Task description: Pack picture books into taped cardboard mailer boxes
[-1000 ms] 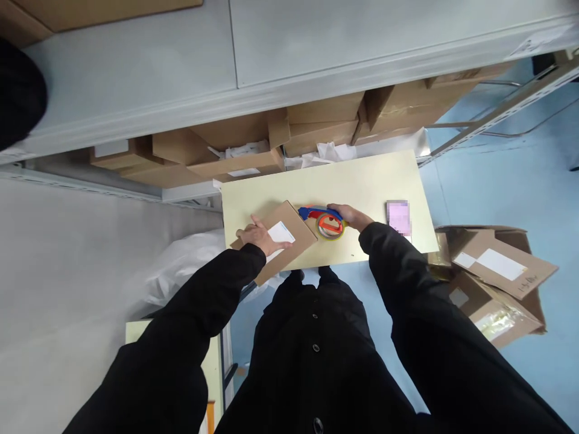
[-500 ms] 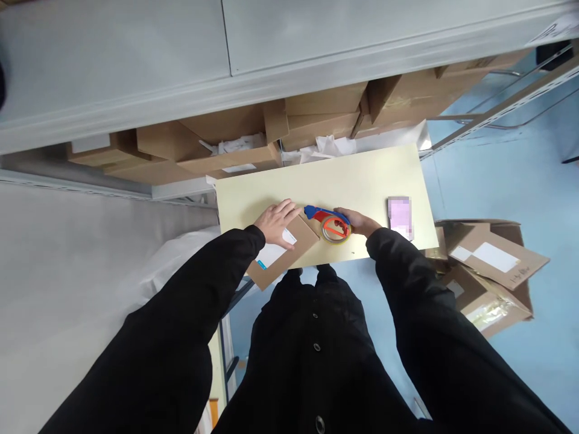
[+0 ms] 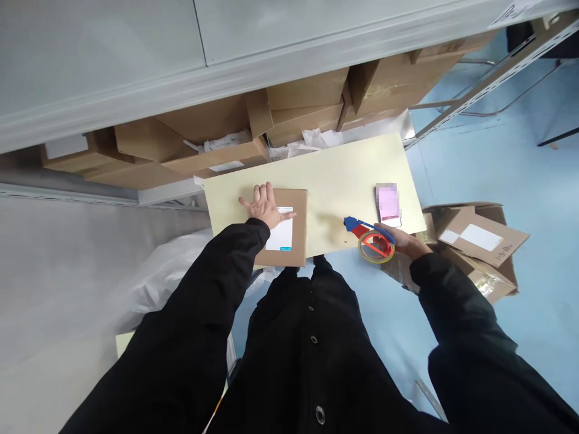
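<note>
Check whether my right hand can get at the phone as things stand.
Probably not freely: the phone lies close by on the table, but your right hand holds the tape dispenser, so it would likely need to set that down first.

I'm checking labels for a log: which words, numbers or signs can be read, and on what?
None reads clearly.
Blue-marked white paper label on the brown cardboard box: print too small.
Flat brown cardboard piece at right: handwriting, blurred.
White paper sticker on the grey metal shelf: black marks, unreadable.
Pink rectangular phone screen: pixelated.
</note>
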Demonstrator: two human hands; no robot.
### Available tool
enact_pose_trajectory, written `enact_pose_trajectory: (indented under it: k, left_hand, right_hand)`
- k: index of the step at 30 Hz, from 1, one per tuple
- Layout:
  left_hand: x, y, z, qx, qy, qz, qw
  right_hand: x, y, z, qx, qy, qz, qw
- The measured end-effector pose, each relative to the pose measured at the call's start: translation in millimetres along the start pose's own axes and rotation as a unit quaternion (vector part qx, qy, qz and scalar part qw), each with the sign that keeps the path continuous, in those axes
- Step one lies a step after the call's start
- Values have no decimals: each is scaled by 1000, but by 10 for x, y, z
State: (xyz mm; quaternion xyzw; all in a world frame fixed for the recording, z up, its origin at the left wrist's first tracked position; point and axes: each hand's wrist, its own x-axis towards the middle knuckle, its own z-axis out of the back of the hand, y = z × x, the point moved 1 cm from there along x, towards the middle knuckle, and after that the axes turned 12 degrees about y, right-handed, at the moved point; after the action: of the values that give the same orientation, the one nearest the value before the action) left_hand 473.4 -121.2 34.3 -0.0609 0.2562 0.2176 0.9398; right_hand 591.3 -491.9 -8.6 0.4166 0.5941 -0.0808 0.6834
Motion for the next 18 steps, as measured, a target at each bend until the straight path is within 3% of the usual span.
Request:
enact_pose_trajectory:
  k: [3, 7, 9, 11, 13, 15, 16, 18]
  left_hand:
    - [18, -34, 15, -19, 1, 64, 998]
    - [61, 57, 21, -33, 26, 172, 984]
    - [42, 140, 24, -34, 71, 219, 972]
    - [-35, 188, 41, -19, 111, 216, 970]
    - [-155, 167, 81, 18, 99, 136, 986]
    - [-275, 83, 127, 68, 62, -32, 995]
    - [-320, 33, 141, 93, 57, -135, 985]
    - [-357, -47, 145, 133, 84, -318, 935]
  right_hand:
    - [96, 97, -253, 4, 42, -14, 999]
    - [361, 437, -624, -29, 93, -25, 995]
    - [491, 625, -688, -21, 97, -10, 995]
    - [596, 787, -676, -14, 94, -1, 995]
    - [671, 914, -637, -19, 95, 1, 995]
    - [715, 998, -610, -31, 104, 3, 994]
    - [726, 1025, -605, -37, 110, 3, 993]
    - [730, 1047, -605, -43, 121, -3, 992]
